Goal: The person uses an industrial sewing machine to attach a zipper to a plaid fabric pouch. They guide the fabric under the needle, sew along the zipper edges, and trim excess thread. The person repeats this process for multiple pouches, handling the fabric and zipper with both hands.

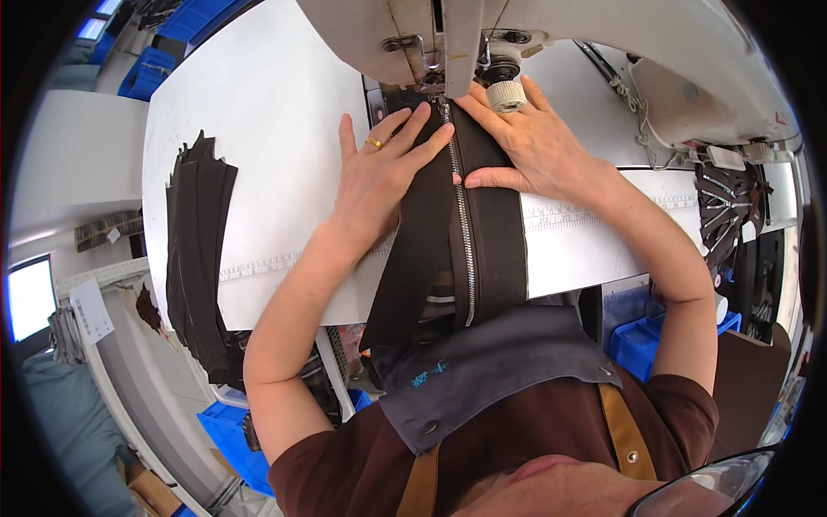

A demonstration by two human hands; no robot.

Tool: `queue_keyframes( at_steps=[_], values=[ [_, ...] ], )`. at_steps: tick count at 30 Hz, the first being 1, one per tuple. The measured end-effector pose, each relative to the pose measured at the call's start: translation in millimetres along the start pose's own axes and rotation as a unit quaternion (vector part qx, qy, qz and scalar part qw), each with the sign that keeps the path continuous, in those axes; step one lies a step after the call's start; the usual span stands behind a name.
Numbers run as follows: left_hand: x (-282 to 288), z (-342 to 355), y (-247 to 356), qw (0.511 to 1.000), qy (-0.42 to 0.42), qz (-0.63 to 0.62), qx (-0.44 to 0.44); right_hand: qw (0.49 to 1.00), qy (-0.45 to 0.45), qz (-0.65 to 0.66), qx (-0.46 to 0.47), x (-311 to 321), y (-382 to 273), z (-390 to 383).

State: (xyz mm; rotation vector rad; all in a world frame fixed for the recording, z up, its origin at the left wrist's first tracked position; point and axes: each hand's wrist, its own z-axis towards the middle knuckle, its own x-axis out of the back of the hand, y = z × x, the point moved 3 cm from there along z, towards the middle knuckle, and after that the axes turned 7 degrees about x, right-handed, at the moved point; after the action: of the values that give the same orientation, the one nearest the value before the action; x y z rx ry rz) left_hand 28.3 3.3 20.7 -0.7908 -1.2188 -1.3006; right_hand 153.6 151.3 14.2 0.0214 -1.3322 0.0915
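A dark brown fabric piece (pixel 495 241) with a silver metal zipper (pixel 468 250) runs from beneath the sewing machine head (pixel 388 26) down to my lap. My left hand (pixel 379 172), wearing a gold ring, lies on the fabric's left flap with its fingers spread toward the presser foot (pixel 435 86). Its thumb is mostly hidden under the flap; a fingertip shows beside the zipper. Flat on the fabric right of the zipper rests my right hand (pixel 534 146), fingers apart, thumb pointing at the teeth. Some of its fingertips reach behind the machine's white knob (pixel 506 95).
A stack of dark fabric strips (pixel 196 233) overhangs the left part of the white table (pixel 276 103). A printed ruler (pixel 573 215) crosses the tabletop. At the right edge hangs a bundle of zippered pieces (pixel 728 207). Blue bins (pixel 237 435) stand below.
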Motion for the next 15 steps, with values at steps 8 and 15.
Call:
queue_keyframes(
  at_steps=[8, 15],
  values=[
    [1.7, 2.8, -1.1, 1.0, -0.007, -0.021, 0.008, 0.999, 0.038, 0.033, -0.002, -0.8, 0.9, 0.3],
    [1.6, 3.9, -1.2, 1.0, 0.001, -0.018, 0.012, 0.999, 0.033, 0.03, -0.005, -2.1, 1.3, 1.4]
  ],
)
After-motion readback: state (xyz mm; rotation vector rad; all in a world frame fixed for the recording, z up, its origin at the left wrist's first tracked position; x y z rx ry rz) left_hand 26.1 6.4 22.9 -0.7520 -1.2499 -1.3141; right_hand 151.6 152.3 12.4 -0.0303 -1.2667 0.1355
